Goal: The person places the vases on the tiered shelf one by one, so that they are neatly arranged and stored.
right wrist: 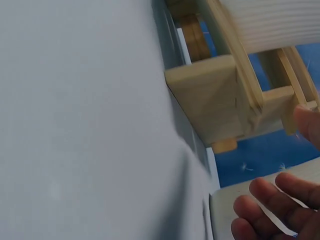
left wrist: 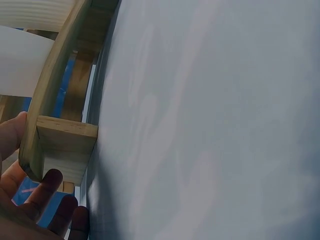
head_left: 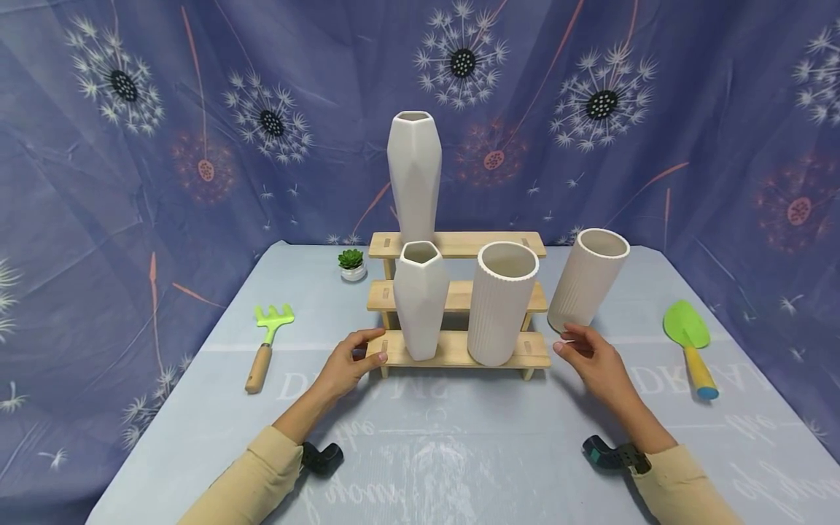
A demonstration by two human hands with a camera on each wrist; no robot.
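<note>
A three-tier wooden stand (head_left: 453, 355) is in the middle of the table in the head view. On its lowest step are a faceted white vase (head_left: 421, 306) at left and a ribbed white vase (head_left: 502, 313) at right. A tall faceted vase (head_left: 415, 175) rises from the top step. My left hand (head_left: 348, 364) grips the left end of the lowest board, thumb and fingers on either side of it (left wrist: 37, 150). Beyond the stand's right end, my right hand (head_left: 593, 364) has loose, parted fingers and holds nothing. Another ribbed vase (head_left: 587, 281) stands on the table just behind it.
At left lie a green hand rake (head_left: 265, 346) with a wooden handle and, farther back, a small potted succulent (head_left: 351, 264). A green trowel (head_left: 689, 346) with a yellow handle lies at right. A blue dandelion-print cloth (head_left: 328, 87) hangs behind the table.
</note>
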